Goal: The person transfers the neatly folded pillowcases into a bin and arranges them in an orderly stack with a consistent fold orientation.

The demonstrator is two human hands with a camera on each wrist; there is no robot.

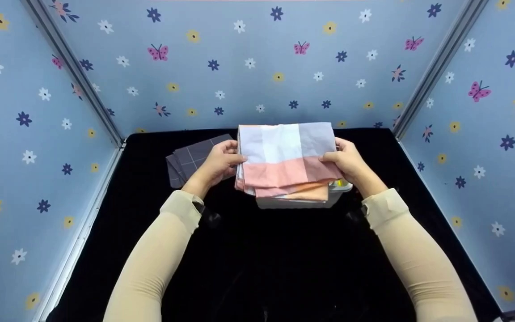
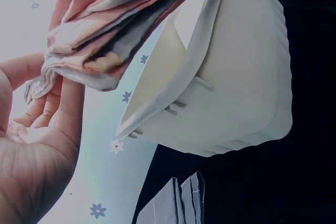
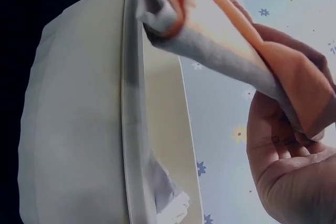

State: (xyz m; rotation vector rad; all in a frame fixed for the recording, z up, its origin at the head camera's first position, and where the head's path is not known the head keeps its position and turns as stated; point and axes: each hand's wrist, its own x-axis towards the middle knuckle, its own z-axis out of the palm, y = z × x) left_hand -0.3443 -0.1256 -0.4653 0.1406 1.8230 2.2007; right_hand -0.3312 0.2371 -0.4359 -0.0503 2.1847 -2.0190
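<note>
1. The left hand (image 1: 219,162) holds the left side of a folded cloth (image 1: 286,158). Its fingers (image 2: 44,106) are curled under the cloth edge and the thumb lies on top.
2. The right hand (image 1: 349,162) holds the right side of the same cloth. Its fingers (image 3: 286,140) are bent under the cloth and the thumb presses on top.
3. The folded cloth is pink, white, pale blue and orange, in many layers. It is held flat, just above a white box (image 1: 300,201).
4. The white box sits on the black desk (image 1: 257,268), about in the middle, a bit nearer the far edge. From the wrist views its top is open and its sides are smooth plastic.
5. A dark grey folded cloth with thin pale lines (image 1: 190,161) lies flat on the desk, near the far left corner, just behind the left hand.
6. Both arms wear tan sleeves (image 1: 154,259).
</note>
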